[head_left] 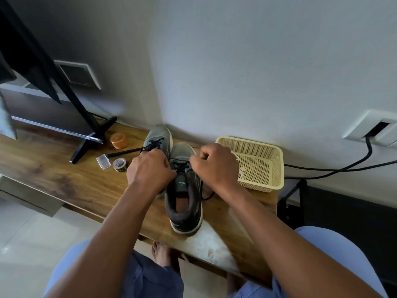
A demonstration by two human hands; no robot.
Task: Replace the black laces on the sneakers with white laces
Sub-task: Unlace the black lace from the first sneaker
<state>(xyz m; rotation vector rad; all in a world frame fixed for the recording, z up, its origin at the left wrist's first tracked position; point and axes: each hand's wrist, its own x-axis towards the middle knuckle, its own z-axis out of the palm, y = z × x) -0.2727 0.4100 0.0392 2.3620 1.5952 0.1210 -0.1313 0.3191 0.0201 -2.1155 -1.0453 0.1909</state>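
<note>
Two grey sneakers stand side by side on the wooden bench, toes toward the wall. The right sneaker [185, 203] is nearer me, and its black lace [180, 165] runs across the eyelets. My left hand [150, 168] and my right hand [216, 165] are both curled at that lace, one on each side of the tongue. A loose lace end [205, 195] trails off the shoe's right side. The left sneaker [158, 137] sits farther back, still threaded with black lace. White laces [240, 174] show faintly inside the yellow basket [276, 166].
Left of the shoes lie a tape roll [119, 165], a small clear box [103, 162], a black pen [123, 152] and an orange lidded jar [119, 140]. A black TV stand leg [90, 139] rests at the bench's back left. Black cables [343, 168] run right of the basket.
</note>
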